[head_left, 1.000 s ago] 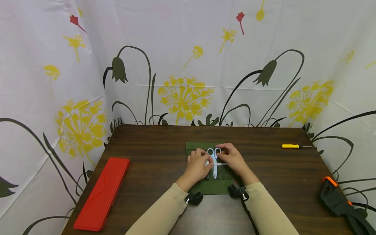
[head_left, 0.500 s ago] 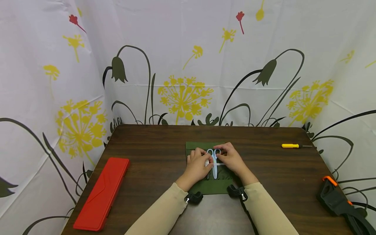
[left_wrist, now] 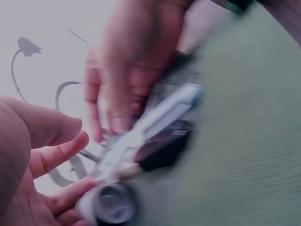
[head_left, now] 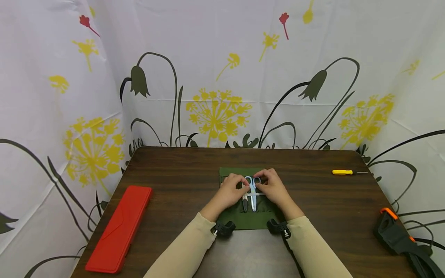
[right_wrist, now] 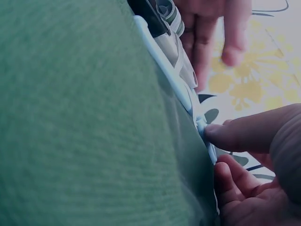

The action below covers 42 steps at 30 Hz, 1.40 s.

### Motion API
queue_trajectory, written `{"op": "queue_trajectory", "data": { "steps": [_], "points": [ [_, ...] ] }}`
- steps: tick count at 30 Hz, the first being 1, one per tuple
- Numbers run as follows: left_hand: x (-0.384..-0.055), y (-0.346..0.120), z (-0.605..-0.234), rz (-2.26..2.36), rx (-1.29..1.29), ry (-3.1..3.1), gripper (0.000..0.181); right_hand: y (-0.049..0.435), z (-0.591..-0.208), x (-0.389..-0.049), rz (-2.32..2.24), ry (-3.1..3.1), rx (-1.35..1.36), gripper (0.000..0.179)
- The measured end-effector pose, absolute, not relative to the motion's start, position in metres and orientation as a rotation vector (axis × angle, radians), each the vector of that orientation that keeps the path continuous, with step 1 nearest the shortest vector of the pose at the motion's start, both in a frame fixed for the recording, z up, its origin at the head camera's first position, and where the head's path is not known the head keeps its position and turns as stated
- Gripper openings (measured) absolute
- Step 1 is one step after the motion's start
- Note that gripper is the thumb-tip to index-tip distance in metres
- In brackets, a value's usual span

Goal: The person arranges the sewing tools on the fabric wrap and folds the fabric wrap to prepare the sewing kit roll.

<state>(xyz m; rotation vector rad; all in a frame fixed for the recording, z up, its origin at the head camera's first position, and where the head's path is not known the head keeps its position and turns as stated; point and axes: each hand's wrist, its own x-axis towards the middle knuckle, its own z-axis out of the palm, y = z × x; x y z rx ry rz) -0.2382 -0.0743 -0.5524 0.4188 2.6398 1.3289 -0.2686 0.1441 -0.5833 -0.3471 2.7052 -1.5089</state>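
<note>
A pair of light blue scissors [head_left: 253, 202] lies handles-up on a green fabric tool roll [head_left: 248, 223], under a white elastic band [head_left: 260, 194]. My right hand [head_left: 274, 190] pinches a handle loop; in the right wrist view its thumb [right_wrist: 230, 137] presses on the loop, with the fingers behind the cloth's edge. Left of the blades is a slim white tool with a black end [head_left: 245, 204]. My left hand [head_left: 228, 191] hovers over that side, thumb and fingers apart in the left wrist view. Near its fingertips there, a small pale cylinder [left_wrist: 113, 205] appears blurred.
On the dark wood table [head_left: 180, 216], a long red case [head_left: 119, 227] lies at the left. A yellow-handled screwdriver [head_left: 342, 172] lies at the far right. A black strap with orange parts [head_left: 393, 231] is at the right edge. A grey mat [head_left: 253, 251] lies in front.
My left hand has drawn back leftward from beside the scissors, baring more of the slim black-ended tool. My right hand stays on the scissors' handle.
</note>
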Motion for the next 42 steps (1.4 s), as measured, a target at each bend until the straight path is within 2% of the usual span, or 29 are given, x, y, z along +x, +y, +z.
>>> {"op": "queue_trajectory", "data": {
  "steps": [5,8,14,18,24,30,36,42],
  "points": [
    [-0.249,-0.099,-0.537,1.448,0.393,2.583,0.015,0.149,-0.574,-0.268,-1.452,2.725,-0.355,0.006],
    [-0.251,-0.116,-0.531,1.362,0.374,2.649,0.027,0.155,-0.571,-0.266,-1.328,2.646,-0.439,0.019],
    [-0.251,-0.140,-0.532,1.064,0.484,2.580,0.068,0.164,-0.562,-0.261,-1.162,2.504,-0.611,0.040],
    [-0.252,-0.145,-0.536,0.944,0.571,2.530,0.078,0.167,-0.553,-0.259,-1.122,2.446,-0.624,0.042],
    [-0.252,-0.143,-0.536,0.737,0.593,2.611,0.074,0.169,-0.547,-0.261,-0.979,2.442,-0.653,0.031],
    [-0.246,-0.139,-0.526,0.506,0.425,2.784,0.063,0.169,-0.549,-0.265,-0.937,2.679,-0.719,0.010],
    [-0.239,-0.133,-0.516,0.304,0.411,2.824,0.057,0.171,-0.547,-0.265,-0.965,2.576,-0.734,0.029],
    [-0.235,-0.131,-0.509,0.342,0.544,2.780,0.038,0.175,-0.551,-0.265,-0.900,2.599,-0.761,0.050]
  ]
}}
